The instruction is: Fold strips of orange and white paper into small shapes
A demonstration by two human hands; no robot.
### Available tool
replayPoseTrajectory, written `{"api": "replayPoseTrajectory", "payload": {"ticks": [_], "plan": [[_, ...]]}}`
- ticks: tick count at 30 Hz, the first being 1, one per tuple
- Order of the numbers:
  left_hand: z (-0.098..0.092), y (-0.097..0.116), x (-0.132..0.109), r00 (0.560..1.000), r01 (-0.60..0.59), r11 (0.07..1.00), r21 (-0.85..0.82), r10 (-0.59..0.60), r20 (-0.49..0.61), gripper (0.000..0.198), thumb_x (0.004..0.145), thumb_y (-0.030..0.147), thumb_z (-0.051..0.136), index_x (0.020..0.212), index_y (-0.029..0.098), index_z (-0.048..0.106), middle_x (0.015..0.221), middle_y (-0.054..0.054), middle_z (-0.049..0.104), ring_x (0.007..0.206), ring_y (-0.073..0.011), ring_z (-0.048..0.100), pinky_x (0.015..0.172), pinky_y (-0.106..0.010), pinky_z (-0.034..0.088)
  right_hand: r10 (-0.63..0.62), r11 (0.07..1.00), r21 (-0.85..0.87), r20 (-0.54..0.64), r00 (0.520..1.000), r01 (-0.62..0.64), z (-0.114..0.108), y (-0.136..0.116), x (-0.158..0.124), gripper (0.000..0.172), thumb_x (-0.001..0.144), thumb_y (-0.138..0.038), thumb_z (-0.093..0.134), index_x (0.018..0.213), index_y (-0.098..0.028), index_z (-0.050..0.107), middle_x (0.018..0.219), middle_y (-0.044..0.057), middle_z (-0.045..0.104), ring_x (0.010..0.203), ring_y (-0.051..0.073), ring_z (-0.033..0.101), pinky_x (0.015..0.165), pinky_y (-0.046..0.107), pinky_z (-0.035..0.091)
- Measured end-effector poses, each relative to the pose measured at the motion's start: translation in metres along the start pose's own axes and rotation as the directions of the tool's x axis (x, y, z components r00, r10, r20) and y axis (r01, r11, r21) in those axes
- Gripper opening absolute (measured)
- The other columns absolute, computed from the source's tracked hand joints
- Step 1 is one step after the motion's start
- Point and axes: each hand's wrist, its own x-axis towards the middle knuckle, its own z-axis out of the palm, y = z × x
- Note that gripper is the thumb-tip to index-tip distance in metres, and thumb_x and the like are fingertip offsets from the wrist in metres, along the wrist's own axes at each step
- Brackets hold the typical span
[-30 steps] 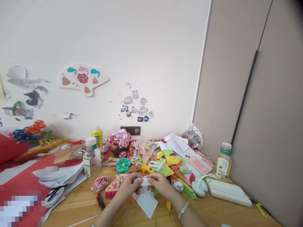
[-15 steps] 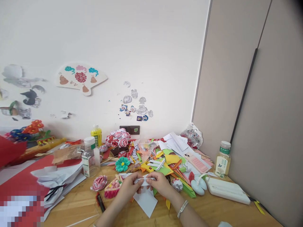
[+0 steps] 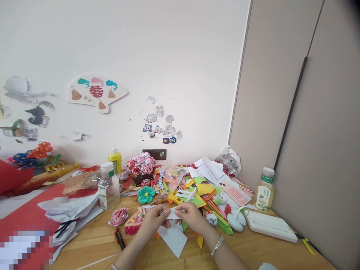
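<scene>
Both hands pinch a small piece of white paper (image 3: 173, 214) between thumbs and fingers, above the table's middle. My left hand (image 3: 156, 220) grips its left end, and my right hand (image 3: 191, 217) its right end. Below them a white paper sheet (image 3: 174, 240) points a corner toward me; whether it joins the held piece I cannot tell. Just left of my left hand are a pink-edged holder of small candy-like pieces (image 3: 135, 222) and a pink-and-white paper rose (image 3: 118, 217). A black and red pen (image 3: 120, 239) lies beside my left forearm. A crumpled white paper flower (image 3: 210, 219) sits by my right hand.
Behind the hands spreads a heap of coloured paper scraps (image 3: 197, 189), with a teal flower (image 3: 146, 194) and a pink phone (image 3: 234, 192). A clear jar (image 3: 105, 191) stands left, a labelled bottle (image 3: 264, 191) right. A white flat device (image 3: 270, 226) lies at the right.
My thumbs have moved apart along the held paper, so more of its white surface shows between them. Both hands keep their grip in about the same place.
</scene>
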Motion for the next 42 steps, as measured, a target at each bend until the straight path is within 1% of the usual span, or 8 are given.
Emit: {"api": "replayPoseTrajectory", "payload": {"ticks": [5,8,13,23,28,34,38,42], "plan": [[0.000,0.009,-0.005,0.995,0.093,0.993,-0.076,-0.090,0.032,0.038,0.053,0.050,0.061,0.060,0.014,0.054,0.044,0.001,0.061,0.044,-0.0126,0.057,0.049,-0.023,0.045,-0.002,1.000,0.027,-0.011,1.000,0.002,0.000,0.001,0.002,0.022,0.072,-0.035,0.054,0.072,-0.014,0.060,0.058,-0.001,0.056,0.048,0.010,0.052,0.048,0.021,0.042],[-0.001,0.012,-0.006,0.995,0.103,0.989,-0.102,-0.102,0.018,0.036,0.052,0.049,0.063,0.059,0.014,0.054,0.044,0.001,0.061,0.045,-0.0127,0.058,0.052,-0.024,0.046,-0.006,0.999,0.038,-0.004,1.000,0.006,-0.001,0.003,0.003,0.021,0.072,-0.034,0.055,0.073,-0.014,0.060,0.057,-0.001,0.056,0.048,0.010,0.052,0.048,0.021,0.042],[-0.002,0.013,-0.006,0.988,0.153,0.979,-0.137,-0.147,0.055,0.036,0.051,0.047,0.065,0.060,0.014,0.055,0.047,0.001,0.063,0.048,-0.0124,0.059,0.054,-0.023,0.047,0.001,0.994,0.107,0.038,0.999,-0.005,-0.003,0.003,0.003,0.022,0.072,-0.035,0.054,0.077,-0.013,0.059,0.059,0.000,0.056,0.050,0.010,0.052,0.048,0.022,0.043],[-0.002,0.013,-0.005,0.996,0.083,0.994,-0.066,-0.084,-0.009,0.038,0.051,0.052,0.061,0.059,0.016,0.052,0.043,0.002,0.061,0.044,-0.0137,0.058,0.049,-0.024,0.046,0.039,0.973,0.220,0.139,0.990,-0.069,-0.006,-0.006,0.000,0.024,0.077,-0.036,0.047,0.090,-0.017,0.053,0.068,0.000,0.056,0.060,0.012,0.055,0.062,0.029,0.046],[-0.002,0.009,-0.003,0.997,0.080,0.997,0.004,-0.080,0.007,0.038,0.053,0.053,0.058,0.061,0.016,0.051,0.043,0.003,0.058,0.039,-0.0138,0.057,0.043,-0.023,0.043,0.089,0.985,0.138,0.081,0.993,-0.100,-0.006,-0.007,-0.001,0.022,0.076,-0.035,0.047,0.088,-0.018,0.054,0.069,-0.001,0.054,0.057,0.011,0.054,0.058,0.027,0.045],[-0.001,0.001,-0.001,0.999,0.038,0.998,0.041,-0.039,0.019,0.035,0.057,0.050,0.057,0.065,0.016,0.053,0.045,0.003,0.058,0.041,-0.0134,0.057,0.045,-0.024,0.044,0.079,0.997,0.014,0.048,0.996,-0.080,-0.001,-0.008,-0.003,0.024,0.073,-0.035,0.052,0.088,-0.017,0.056,0.069,0.000,0.053,0.061,0.012,0.054,0.053,0.022,0.043],[0.002,-0.001,-0.001,0.997,0.067,0.998,0.013,-0.068,0.038,0.035,0.056,0.048,0.058,0.070,0.016,0.052,0.045,0.004,0.057,0.038,-0.0122,0.055,0.042,-0.024,0.044,0.069,0.992,-0.108,-0.024,0.997,-0.071,0.001,0.002,-0.002,0.024,0.074,-0.036,0.049,0.088,-0.017,0.055,0.069,0.000,0.054,0.056,0.011,0.053,0.048,0.021,0.041],[0.003,0.003,-0.004,0.990,0.140,0.990,-0.025,-0.139,0.010,0.028,0.055,0.037,0.061,0.072,0.016,0.050,0.043,0.005,0.057,0.037,-0.0119,0.055,0.042,-0.023,0.044,0.037,0.966,-0.254,-0.018,0.999,-0.041,0.002,0.005,-0.003,0.022,0.077,-0.032,0.045,0.092,-0.018,0.054,0.067,-0.001,0.056,0.052,0.010,0.053,0.049,0.020,0.039]]}}
